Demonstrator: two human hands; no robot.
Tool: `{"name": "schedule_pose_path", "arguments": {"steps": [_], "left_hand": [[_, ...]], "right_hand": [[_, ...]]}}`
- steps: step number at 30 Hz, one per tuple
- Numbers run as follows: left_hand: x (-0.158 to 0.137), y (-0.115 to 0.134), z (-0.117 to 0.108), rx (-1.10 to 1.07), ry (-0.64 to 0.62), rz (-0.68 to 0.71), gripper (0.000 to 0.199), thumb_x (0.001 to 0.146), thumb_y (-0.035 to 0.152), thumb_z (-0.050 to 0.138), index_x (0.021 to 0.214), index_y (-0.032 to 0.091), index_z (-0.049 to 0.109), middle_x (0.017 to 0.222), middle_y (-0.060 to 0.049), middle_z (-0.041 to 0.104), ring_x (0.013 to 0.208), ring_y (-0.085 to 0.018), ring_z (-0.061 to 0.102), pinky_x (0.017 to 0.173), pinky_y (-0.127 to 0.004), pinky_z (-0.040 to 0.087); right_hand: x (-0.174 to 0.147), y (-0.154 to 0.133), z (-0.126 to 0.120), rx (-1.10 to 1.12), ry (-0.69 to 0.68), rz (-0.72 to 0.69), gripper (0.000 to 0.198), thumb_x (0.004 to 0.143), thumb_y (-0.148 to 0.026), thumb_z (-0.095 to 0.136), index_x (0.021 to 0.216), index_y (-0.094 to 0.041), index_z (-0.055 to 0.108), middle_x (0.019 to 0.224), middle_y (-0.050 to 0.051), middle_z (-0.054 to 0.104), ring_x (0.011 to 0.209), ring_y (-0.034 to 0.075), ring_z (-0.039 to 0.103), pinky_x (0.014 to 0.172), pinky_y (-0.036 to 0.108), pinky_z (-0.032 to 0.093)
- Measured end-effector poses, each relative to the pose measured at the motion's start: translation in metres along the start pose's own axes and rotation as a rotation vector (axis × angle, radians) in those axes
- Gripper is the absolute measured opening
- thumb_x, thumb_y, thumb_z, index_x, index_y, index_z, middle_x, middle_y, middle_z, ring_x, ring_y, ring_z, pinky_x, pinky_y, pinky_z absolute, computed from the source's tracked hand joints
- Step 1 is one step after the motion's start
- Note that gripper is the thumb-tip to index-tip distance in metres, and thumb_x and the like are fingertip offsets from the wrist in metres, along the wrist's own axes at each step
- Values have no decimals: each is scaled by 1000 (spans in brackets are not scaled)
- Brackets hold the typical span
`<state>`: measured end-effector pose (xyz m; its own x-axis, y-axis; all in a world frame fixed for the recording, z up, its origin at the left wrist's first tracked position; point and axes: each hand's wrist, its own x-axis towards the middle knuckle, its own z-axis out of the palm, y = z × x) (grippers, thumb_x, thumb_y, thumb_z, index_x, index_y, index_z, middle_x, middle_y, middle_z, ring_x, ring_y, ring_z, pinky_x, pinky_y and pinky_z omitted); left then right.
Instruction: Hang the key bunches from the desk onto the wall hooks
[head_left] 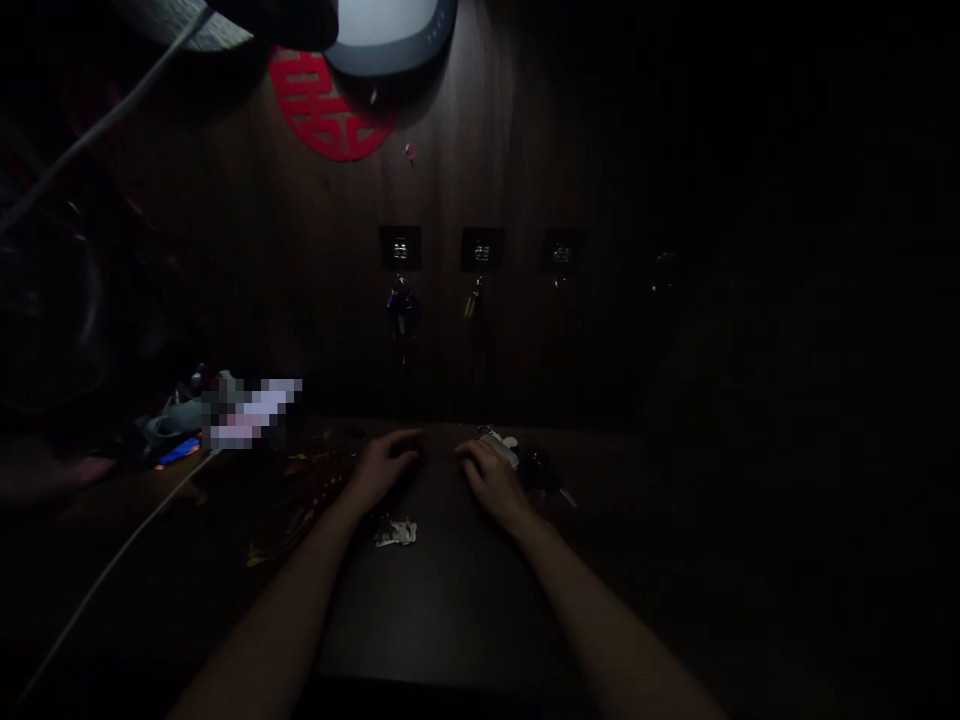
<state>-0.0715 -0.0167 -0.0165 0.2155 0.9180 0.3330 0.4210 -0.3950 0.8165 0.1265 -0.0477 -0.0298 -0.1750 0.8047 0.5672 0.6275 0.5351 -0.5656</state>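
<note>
My left hand (381,470) rests on the dark shelf (435,610), fingers stretched forward and thumb apart, holding nothing that I can see. Beside it, to the left, lies a dark tangle with yellow and reddish bits (322,492). A small crumpled silvery piece (397,531) lies just below that hand. My right hand (491,478) is palm down with its fingers loosely extended, next to a pale object (501,446) partly hidden behind it. Whether it touches that object is unclear. To its right sits a dark shiny item (541,470), too dim to name.
Behind the shelf, a wooden panel carries hooks (482,250) with keys (472,302) hanging from them. A red round paper cutout (315,105) and a cap (390,35) are above. At left are a white cable (112,570), a blurred pale patch (255,412) and another person's hand (82,470).
</note>
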Motion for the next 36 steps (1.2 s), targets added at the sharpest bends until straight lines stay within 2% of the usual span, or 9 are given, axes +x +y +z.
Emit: {"name": "schedule_pose_path", "arguments": {"steps": [6,13,21,28,36], "left_hand": [[-7,20,12,-173,8,-54,41,66,26,62,106,17,62,103,-5,68,97,-20,61,89,-34,45],[-6,18,18,-279,50,-114,40,66,30,63,104,17,61,97,-5,68,89,-18,62,80,-30,49],[-7,21,20,-292,58,-122,36,65,26,61,100,16,63,94,-4,68,85,-16,62,77,-28,49],[-8,23,17,-149,33,-39,37,68,22,56,104,15,62,86,-3,68,80,-16,62,74,-28,49],[-9,26,17,-92,-30,13,32,74,23,53,103,19,64,106,-4,67,100,-18,59,90,-30,43]], "right_hand": [[1,-10,3,99,2,88,16,79,-20,47,89,-23,58,88,2,63,84,18,57,75,31,43],[1,-19,7,222,-4,162,12,75,-26,51,84,-23,57,76,-2,61,69,14,56,63,26,43],[4,-25,11,418,20,236,10,71,-26,54,80,-22,54,77,-2,61,74,14,58,68,26,45],[6,-22,5,312,128,229,5,73,-25,50,75,-22,54,72,-1,60,71,16,58,66,27,44],[7,-15,2,261,262,210,7,76,-27,49,79,-22,53,78,1,60,76,17,58,71,29,43]]}}
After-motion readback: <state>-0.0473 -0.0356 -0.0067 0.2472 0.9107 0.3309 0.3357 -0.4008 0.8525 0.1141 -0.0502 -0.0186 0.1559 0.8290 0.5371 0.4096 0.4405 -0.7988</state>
